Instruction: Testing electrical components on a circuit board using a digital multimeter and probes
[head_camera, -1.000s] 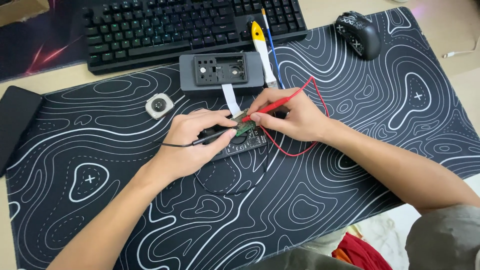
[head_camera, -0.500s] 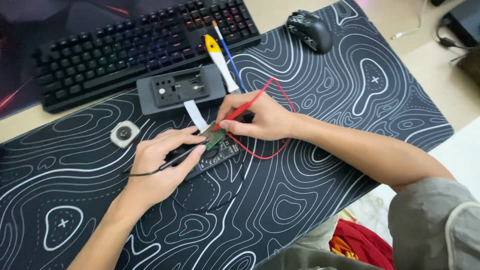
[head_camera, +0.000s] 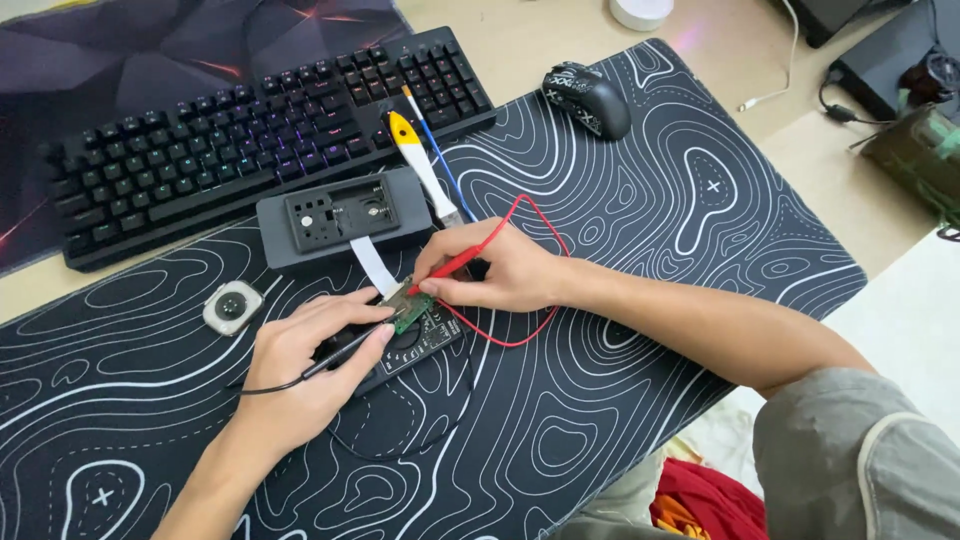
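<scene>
Near the desk's (head_camera: 640, 60) front edge, your left hand (head_camera: 300, 370) pinched the black probe (head_camera: 345, 350) between thumb and fingers, wrist resting on the patterned mat (head_camera: 620, 330); your right hand (head_camera: 500, 275) pinched the red probe (head_camera: 455, 265) like a pen, forearm lying across the mat; both tips met the small green circuit board (head_camera: 410, 308) over the black multimeter (head_camera: 420, 345) at the mat's middle; steadier contact probably needed both wrists planted and light pressure; beyond lay the grey case (head_camera: 340, 215), then the keyboard (head_camera: 250, 130) and mouse (head_camera: 590, 100) toward the far edge.
</scene>
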